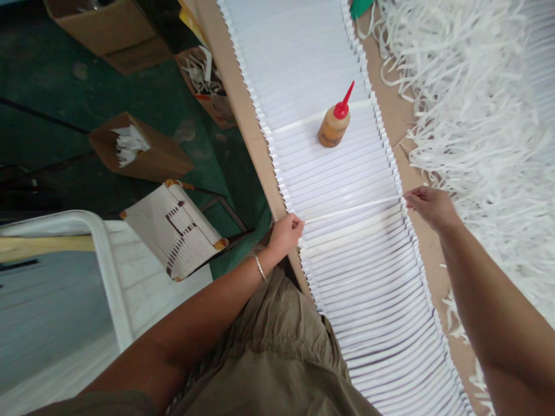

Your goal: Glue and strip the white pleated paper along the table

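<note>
A long row of overlapping white paper sheets [347, 190] runs along a brown table [247, 115]. My left hand [285, 231] pinches the near edge of one sheet in the row. My right hand [427, 205] pinches the far edge of the same sheet, fingers closed. A cream strip [351, 231] lies across the row between my two hands. A glue bottle [335, 122] with a red pointed cap stands on the sheets further up, apart from both hands.
A big heap of white paper strips [477, 115] covers the table's right side. On the green floor at left lie cardboard boxes [143, 153] with paper scraps, a folded paper bag [173, 228] and a white plastic chair [99, 254].
</note>
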The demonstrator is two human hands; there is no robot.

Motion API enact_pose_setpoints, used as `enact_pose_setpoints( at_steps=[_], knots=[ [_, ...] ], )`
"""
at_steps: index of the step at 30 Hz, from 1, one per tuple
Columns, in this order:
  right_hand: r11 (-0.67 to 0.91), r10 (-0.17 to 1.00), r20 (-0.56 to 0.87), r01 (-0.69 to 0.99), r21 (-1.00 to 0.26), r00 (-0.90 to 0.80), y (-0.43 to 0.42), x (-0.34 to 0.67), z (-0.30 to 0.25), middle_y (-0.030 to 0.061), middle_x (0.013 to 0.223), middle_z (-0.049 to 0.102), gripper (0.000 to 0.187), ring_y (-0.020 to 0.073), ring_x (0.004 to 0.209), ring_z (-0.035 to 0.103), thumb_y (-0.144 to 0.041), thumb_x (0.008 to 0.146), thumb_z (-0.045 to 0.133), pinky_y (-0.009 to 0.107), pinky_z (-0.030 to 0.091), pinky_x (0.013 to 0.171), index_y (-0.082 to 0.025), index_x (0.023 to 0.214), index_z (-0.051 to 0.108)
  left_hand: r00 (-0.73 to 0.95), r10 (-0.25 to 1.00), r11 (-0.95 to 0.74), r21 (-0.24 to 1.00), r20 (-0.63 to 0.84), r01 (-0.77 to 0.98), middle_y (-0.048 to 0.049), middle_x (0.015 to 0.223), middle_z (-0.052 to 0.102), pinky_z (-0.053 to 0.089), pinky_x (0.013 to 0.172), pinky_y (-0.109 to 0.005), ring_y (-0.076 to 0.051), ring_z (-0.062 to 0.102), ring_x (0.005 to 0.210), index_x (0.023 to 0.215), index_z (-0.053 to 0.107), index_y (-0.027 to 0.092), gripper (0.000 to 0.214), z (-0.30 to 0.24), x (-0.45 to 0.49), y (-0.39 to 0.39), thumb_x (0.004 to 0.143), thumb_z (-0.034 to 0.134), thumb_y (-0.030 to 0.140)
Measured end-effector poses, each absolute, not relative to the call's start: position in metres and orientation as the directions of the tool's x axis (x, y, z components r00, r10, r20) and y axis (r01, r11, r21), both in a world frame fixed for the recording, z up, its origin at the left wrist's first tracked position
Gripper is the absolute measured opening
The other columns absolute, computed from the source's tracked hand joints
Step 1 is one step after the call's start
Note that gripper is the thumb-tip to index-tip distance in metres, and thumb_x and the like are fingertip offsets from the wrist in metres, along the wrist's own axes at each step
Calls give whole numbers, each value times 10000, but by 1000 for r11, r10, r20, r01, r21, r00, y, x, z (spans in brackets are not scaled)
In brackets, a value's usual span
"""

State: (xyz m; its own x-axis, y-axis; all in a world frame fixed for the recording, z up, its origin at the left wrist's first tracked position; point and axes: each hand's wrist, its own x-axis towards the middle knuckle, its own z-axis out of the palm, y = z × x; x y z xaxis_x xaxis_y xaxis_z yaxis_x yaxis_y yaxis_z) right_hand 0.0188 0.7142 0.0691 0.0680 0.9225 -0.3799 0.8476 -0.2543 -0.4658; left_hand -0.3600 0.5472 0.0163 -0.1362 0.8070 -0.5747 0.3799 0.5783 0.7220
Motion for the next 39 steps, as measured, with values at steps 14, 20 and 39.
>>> enact_pose_setpoints(
  at_steps=[14,20,39],
  knots=[
    [-217,942,-318,916,-338,105,734,20,50,88,749,719,249,156,642,578,-416,845,658,300,417,648,-168,865,680,-215,826,548,655,-521,521,-22,731,664,447,675,-274,-177,624,719,729,565,203,199,8,-355,555,915,575,275],
    [-163,971,-217,941,-298,99,731,11,44,70,787,733,228,184,681,604,-381,817,647,304,436,682,-168,869,709,-215,837,531,656,-502,537,-14,711,654,446,686,-276,-182,631,727,722,548,210,210,7,-356,554,921,564,276],
    [-74,991,-127,955,-288,38,737,-5,31,99,870,740,166,244,784,641,-374,857,554,345,475,726,-227,822,624,-190,861,492,678,-471,546,-3,631,605,439,640,-274,-181,607,633,739,527,230,214,9,-358,552,922,537,342]
  ],
)
